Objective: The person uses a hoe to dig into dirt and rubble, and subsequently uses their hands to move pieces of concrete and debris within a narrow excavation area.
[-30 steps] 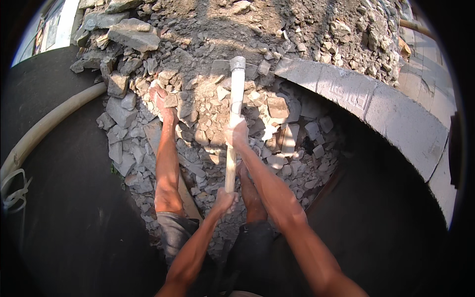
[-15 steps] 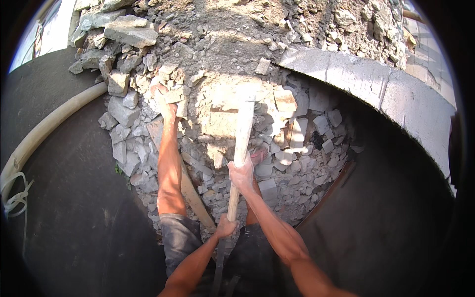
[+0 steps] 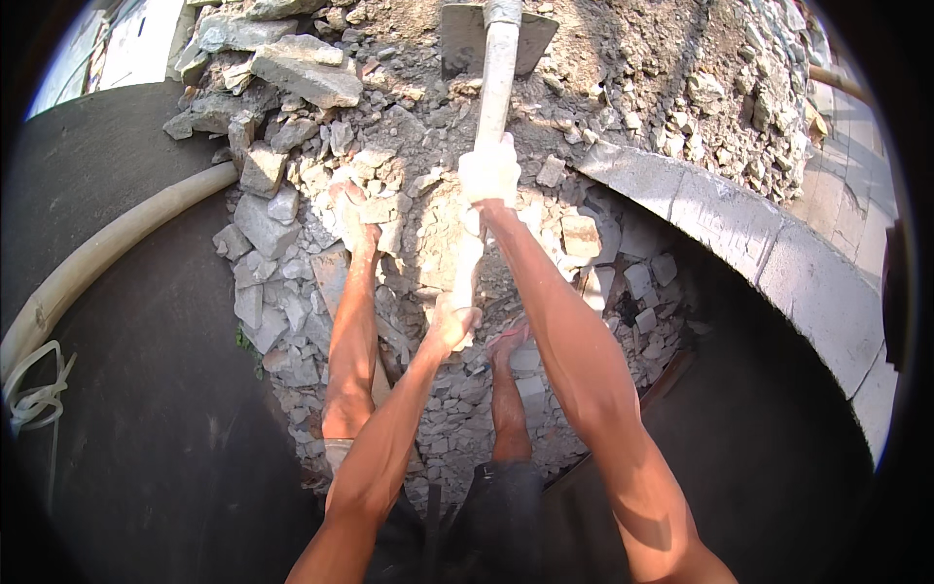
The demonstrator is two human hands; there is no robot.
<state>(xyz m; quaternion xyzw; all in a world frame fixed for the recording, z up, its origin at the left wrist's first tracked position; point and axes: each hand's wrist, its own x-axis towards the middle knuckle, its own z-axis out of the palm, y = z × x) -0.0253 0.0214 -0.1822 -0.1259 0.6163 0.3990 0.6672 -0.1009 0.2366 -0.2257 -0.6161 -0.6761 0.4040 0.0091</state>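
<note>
Both my hands are closed around the long wooden handle of a hoe. My right hand grips it higher up, overexposed in bright sun. Lower down, near the butt end, my left hand wraps around it. The hoe's wide grey metal blade is at the far end, over the upper slope of a heap of broken rubble. Whether the blade touches the heap, I cannot tell. My feet stand among broken stones, the left one farther forward than the right.
A pale wooden pole curves along the left side, with a tangle of white cord near its lower end. A grey concrete kerb bends down the right. Flat stone slabs lie at the upper left. Dark ground flanks the rubble.
The hoe has moved away from me, up the heap, and its blade now shows clearly. Both arms have stretched forward with it. The view has shifted slightly.
</note>
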